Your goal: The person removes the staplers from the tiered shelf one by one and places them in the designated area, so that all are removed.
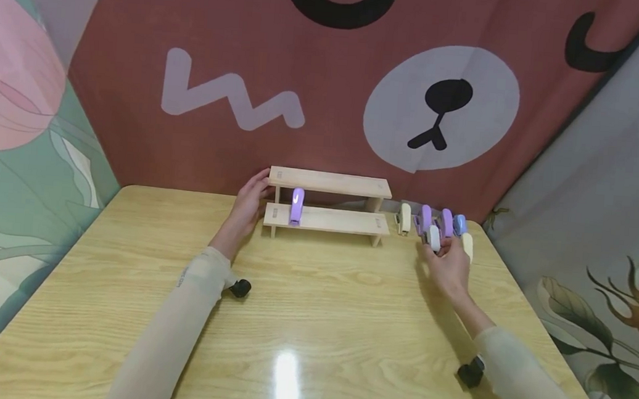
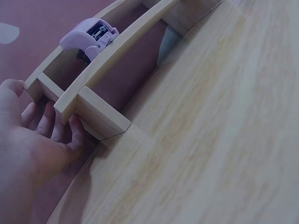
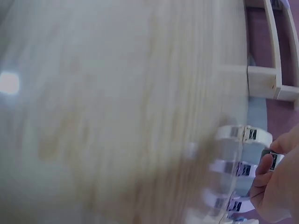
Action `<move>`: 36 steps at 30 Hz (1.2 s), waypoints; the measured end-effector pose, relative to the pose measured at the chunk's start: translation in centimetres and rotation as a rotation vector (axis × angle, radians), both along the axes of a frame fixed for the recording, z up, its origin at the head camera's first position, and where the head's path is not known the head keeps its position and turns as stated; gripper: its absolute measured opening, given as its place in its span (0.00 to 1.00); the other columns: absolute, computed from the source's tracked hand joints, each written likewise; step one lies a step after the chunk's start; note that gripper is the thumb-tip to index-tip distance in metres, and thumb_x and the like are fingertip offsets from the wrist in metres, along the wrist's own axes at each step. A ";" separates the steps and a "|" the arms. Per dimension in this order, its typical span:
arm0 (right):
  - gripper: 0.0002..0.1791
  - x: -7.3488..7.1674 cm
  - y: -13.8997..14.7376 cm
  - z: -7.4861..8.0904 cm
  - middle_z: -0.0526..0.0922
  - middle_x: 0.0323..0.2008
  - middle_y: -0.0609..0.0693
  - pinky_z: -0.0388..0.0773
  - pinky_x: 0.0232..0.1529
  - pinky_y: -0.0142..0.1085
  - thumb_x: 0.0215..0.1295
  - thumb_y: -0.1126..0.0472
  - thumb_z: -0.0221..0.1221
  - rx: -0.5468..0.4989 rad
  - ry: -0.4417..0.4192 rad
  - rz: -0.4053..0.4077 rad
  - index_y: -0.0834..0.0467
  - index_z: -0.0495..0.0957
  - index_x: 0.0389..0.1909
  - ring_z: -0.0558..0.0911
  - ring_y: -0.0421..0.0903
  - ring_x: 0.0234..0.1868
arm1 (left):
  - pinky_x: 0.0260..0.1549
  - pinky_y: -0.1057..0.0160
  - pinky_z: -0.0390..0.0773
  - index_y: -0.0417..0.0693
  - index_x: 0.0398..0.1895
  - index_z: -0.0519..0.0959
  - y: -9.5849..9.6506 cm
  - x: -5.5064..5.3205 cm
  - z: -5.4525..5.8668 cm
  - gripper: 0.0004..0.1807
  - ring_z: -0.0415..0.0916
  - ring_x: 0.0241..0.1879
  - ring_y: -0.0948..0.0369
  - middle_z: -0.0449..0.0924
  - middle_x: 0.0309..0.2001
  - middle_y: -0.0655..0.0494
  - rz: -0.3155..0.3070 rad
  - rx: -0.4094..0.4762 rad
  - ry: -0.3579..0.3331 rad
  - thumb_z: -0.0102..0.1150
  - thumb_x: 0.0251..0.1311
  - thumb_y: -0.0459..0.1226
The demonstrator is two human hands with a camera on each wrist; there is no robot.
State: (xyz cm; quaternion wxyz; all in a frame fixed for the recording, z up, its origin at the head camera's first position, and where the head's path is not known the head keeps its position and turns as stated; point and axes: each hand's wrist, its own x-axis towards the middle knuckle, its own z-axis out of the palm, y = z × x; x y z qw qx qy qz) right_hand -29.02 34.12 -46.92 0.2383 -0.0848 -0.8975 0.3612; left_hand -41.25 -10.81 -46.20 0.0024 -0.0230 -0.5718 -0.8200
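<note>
A two-step wooden display rack (image 1: pixel 328 219) stands against the back of the table. My left hand (image 1: pixel 248 204) grips its left end; in the left wrist view the thumb lies at one board's end, with the fingers (image 2: pixel 46 122) curled under. On the lower step sits a purple mini stapler (image 1: pixel 297 206). To the right, my right hand (image 1: pixel 451 267) pinches a white mini stapler (image 1: pixel 433 237) between thumb and fingers, just in front of the other staplers. The right wrist view shows that white stapler (image 3: pixel 275 161) partly hidden by the fingers.
Right of the rack stand a cream stapler (image 1: pixel 404 218), two purple staplers (image 1: pixel 446 222) and a blue stapler (image 1: pixel 460 223). Another cream stapler (image 1: pixel 467 246) is partly behind the right hand. A printed curtain (image 1: pixel 217 149) hangs along the table's back edge.
</note>
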 end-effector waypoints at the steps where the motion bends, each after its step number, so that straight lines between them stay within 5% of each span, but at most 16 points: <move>1: 0.19 0.0 0.3 -0.1 0.75 0.33 0.57 0.69 0.35 0.43 0.67 0.58 0.65 0.007 -0.009 -0.004 0.67 0.72 0.46 0.73 0.53 0.33 | 0.65 0.46 0.64 0.66 0.72 0.73 0.0 0.0 0.0 0.24 0.68 0.66 0.55 0.72 0.67 0.57 -0.002 -0.001 -0.001 0.56 0.75 0.49; 36: 0.20 -1.0 2.8 -1.5 0.79 0.37 0.60 0.70 0.35 0.46 0.66 0.57 0.65 0.083 -0.135 -0.058 0.68 0.74 0.48 0.77 0.58 0.37 | 0.64 0.47 0.64 0.66 0.71 0.73 -0.1 0.1 0.1 0.23 0.69 0.65 0.55 0.74 0.65 0.57 -0.009 -0.001 0.010 0.56 0.75 0.49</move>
